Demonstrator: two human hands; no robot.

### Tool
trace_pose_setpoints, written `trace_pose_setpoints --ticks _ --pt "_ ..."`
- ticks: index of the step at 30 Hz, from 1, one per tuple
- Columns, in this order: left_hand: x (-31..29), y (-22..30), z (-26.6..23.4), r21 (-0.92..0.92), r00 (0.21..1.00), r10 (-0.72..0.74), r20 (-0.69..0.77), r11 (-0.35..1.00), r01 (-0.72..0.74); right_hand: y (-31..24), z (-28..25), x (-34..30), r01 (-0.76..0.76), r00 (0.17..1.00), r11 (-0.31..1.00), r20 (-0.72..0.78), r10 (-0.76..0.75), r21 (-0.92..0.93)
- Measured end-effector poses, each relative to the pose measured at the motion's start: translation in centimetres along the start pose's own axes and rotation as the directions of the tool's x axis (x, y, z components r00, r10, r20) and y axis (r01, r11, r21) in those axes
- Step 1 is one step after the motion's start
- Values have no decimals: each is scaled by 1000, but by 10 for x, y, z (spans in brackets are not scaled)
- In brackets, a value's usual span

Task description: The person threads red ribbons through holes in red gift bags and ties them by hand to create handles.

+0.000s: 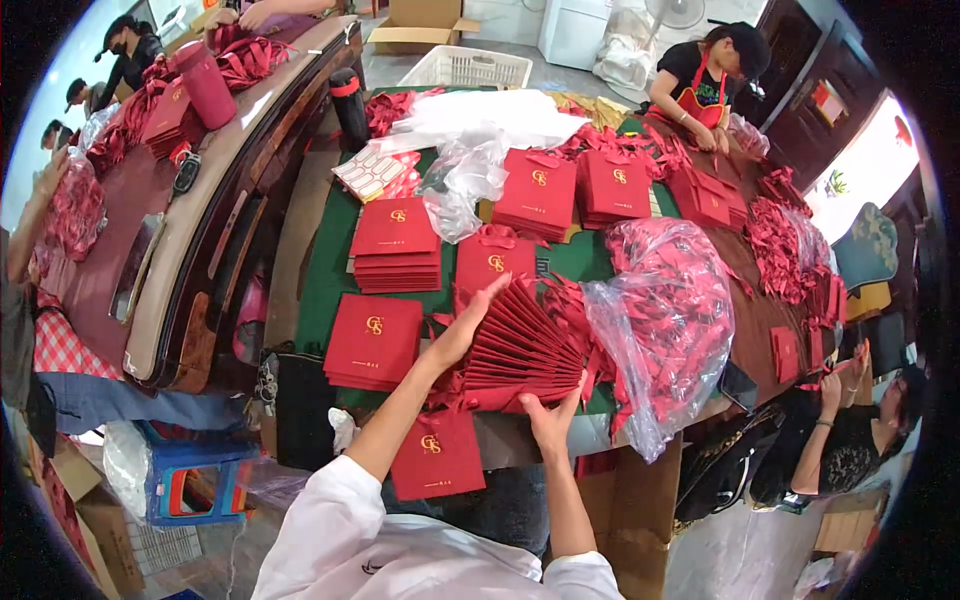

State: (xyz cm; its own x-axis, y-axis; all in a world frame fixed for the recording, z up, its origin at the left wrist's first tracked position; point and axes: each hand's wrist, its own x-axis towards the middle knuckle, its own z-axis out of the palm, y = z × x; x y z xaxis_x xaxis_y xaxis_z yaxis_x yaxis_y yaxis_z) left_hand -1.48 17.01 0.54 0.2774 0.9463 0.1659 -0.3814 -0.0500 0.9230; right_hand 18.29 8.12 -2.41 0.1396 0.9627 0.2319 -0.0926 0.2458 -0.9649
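Between my hands is a fanned stack of dark red paper bags [522, 350], its many edges spread toward me. My left hand [462, 332] presses along the stack's left side with its fingers stretched out. My right hand [550, 420] grips the lower right corner, thumb up, its other fingers partly hidden. Beneath and behind the fan, a red bag with gold lettering [494, 258] lies on the table. Another red bag [437, 458] sits at the near edge, below my left forearm. Left of my hands are two neat piles of red bags, a nearer pile [373, 338] and a farther pile [397, 228].
A clear plastic sack of red ribbons [670, 320] bulges to the right. More bag piles [536, 190], crumpled clear plastic [466, 180] and a dark bottle [348, 108] stand farther back. Co-workers handle things at the far right [704, 90] and right edge [850, 430]. Blue stools [195, 480] stand lower left.
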Motion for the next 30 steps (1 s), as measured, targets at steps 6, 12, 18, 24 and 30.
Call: trace_pose_setpoints --ticks 6,12,18,24,30 --pt "-27 4 -13 116 996 -1 85 993 -9 31 1 -2 68 981 969 -159 -108 -239" --pt "-58 43 11 683 983 38 177 714 -151 17 3 0 40 991 997 -125 -47 -60" --pt "-63 19 13 715 991 132 22 691 -108 4 10 2 117 988 992 -94 -121 -40" --pt "-70 19 21 698 989 119 -91 716 -22 9 -4 6 53 998 998 32 -54 32" --pt "-79 17 21 786 962 269 -46 604 -131 13 -9 4 23 992 997 126 -32 71"
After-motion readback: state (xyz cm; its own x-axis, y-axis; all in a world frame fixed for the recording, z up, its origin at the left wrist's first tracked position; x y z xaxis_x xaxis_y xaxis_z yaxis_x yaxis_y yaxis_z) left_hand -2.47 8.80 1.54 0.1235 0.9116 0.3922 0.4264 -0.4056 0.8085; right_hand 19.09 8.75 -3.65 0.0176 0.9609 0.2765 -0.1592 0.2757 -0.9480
